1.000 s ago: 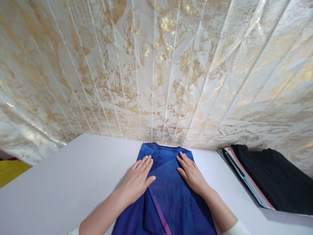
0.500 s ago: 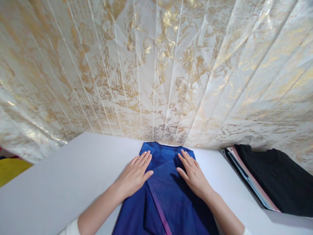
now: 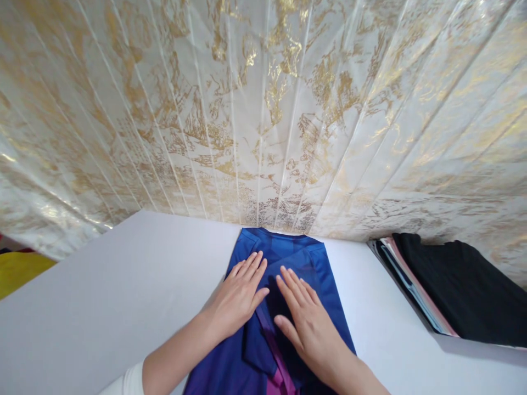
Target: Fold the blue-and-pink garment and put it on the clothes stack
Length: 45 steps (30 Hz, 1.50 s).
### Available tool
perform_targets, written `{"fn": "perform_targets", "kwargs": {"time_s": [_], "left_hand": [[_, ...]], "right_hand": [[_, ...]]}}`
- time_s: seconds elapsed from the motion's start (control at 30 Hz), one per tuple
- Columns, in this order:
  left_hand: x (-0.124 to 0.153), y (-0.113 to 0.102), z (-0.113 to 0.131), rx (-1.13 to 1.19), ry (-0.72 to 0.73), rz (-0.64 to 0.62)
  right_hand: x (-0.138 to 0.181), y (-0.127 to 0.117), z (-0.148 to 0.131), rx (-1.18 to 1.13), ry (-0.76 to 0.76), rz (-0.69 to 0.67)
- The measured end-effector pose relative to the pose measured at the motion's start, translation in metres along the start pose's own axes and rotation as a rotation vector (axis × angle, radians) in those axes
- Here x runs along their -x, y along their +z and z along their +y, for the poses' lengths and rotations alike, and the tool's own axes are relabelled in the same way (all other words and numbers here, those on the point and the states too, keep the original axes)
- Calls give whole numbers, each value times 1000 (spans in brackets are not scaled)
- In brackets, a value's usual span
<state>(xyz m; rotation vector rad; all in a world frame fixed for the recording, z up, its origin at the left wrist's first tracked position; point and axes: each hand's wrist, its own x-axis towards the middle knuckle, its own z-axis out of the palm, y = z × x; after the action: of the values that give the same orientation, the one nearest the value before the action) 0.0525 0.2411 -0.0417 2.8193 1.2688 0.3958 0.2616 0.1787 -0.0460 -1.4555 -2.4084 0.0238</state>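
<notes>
A blue shirt [image 3: 288, 258] that shades to purple lies partly folded on the white table, its collar edge at the far end. Folded parts with a purple strip [image 3: 274, 343] run down its middle. My left hand [image 3: 239, 291] rests flat on the shirt's left side, fingers stretched toward the collar. My right hand [image 3: 307, 318] is over the middle and right of the shirt, fingers out and thumb apart. Neither hand grips the cloth. The near end of the shirt runs out of the picture.
On the right of the white table [image 3: 123, 296] lies a stack of folded clothes [image 3: 465, 291] with a black garment on top. A white and gold patterned curtain [image 3: 255, 109] hangs behind the table's far edge. Yellow cloth [image 3: 22, 272] shows at the far left.
My right hand has moved inward and nearer to me over the shirt. My left hand has shifted slightly right. More of the shirt's right side shows, and pink-purple cloth appears near the bottom.
</notes>
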Motion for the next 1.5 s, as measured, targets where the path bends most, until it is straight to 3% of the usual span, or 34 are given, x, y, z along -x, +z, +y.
{"fn": "perform_targets", "kwargs": {"time_s": [0.17, 0.63, 0.8, 0.93, 1.13, 1.33, 1.5], "left_hand": [[24, -2, 16, -5, 78, -79], [66, -14, 41, 57, 140, -151], [74, -19, 51, 34, 276, -201], [84, -6, 57, -47, 393, -138], [92, 8, 58, -126, 399, -7], [94, 4, 65, -188, 475, 130], [75, -3, 85, -115, 515, 178]], "right_hand": [[17, 15, -23, 18, -28, -75], [14, 8, -17, -26, 40, -105], [22, 2, -12, -72, 70, -57], [31, 2, -9, -52, 64, -23], [30, 3, -1, -28, 86, -3], [40, -29, 1, -275, 71, -132], [52, -53, 3, -519, -3, -247]]}}
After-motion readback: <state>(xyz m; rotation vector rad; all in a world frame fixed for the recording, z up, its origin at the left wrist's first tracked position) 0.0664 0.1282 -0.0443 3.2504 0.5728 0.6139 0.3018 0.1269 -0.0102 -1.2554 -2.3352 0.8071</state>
